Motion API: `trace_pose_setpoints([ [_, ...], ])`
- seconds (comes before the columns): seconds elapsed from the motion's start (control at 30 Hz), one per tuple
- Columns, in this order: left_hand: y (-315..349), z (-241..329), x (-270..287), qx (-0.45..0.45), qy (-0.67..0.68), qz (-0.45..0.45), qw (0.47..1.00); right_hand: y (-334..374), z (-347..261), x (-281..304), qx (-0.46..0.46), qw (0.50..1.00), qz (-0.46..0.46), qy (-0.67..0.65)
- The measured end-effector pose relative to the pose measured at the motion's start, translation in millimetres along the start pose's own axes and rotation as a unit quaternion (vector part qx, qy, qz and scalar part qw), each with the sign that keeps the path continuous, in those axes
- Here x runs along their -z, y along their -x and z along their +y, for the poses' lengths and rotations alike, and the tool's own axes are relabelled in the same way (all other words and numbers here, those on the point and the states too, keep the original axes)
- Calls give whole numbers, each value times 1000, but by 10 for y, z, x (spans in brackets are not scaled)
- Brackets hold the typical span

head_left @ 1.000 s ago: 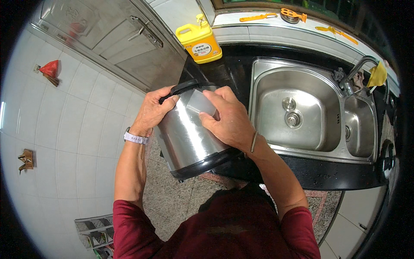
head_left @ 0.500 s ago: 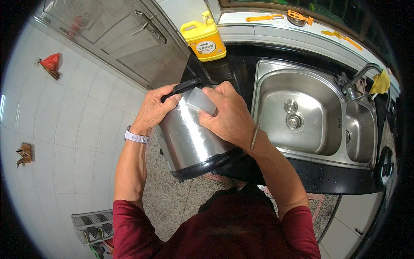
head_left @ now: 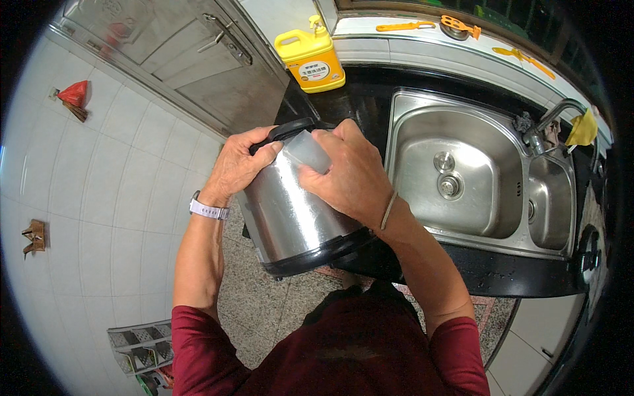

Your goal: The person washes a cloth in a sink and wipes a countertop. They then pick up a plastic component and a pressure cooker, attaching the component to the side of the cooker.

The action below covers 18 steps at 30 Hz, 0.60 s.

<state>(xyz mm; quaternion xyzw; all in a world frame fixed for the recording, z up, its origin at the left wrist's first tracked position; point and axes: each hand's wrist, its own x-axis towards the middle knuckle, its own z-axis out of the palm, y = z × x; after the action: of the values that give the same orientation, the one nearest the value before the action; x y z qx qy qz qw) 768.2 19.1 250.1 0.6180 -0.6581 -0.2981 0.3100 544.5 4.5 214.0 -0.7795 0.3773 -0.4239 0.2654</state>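
A steel, cylindrical electric cooker (head_left: 284, 211) with black plastic at both ends stands tilted in front of me, at the left end of the black counter. My left hand (head_left: 239, 165) is closed round the black rim (head_left: 290, 129) at its far end, thumb pressing against the steel. Pinched between the thumb and fingers of my right hand (head_left: 353, 173) is a small translucent white plastic box (head_left: 307, 152). That box lies against or just over the cooker's side, close to the rim; whether it touches I cannot tell. My palm hides its right part.
Right of the cooker, a steel double sink (head_left: 422, 142) with a faucet (head_left: 545, 132) is set into the black counter (head_left: 370, 79). A yellow pump jug (head_left: 310, 59) stands behind. Orange utensils (head_left: 462, 28) lie on the sill. A metal door (head_left: 191, 66) and tiled wall (head_left: 125, 198) are left.
The plastic box has shifted slightly and shows more of its face. My right hand has moved a little to the left; my left hand keeps its grip on the rim.
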Motion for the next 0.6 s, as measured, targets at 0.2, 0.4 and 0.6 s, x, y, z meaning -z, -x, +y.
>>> trace_pose_setpoints([
  [0.2, -2, 28, 12, 0, -7, -7, 1000, -26, 36, 57, 21, 999, -10, -25],
  [0.4, 9, 39, 20, 5, -16, -8, 1000, -41, 85, 47, 30, 999, -22, -23],
  [0.6, 21, 87, 11, 0, -13, -7, 1000, -101, 57, 117, 43, 998, -49, 0],
])
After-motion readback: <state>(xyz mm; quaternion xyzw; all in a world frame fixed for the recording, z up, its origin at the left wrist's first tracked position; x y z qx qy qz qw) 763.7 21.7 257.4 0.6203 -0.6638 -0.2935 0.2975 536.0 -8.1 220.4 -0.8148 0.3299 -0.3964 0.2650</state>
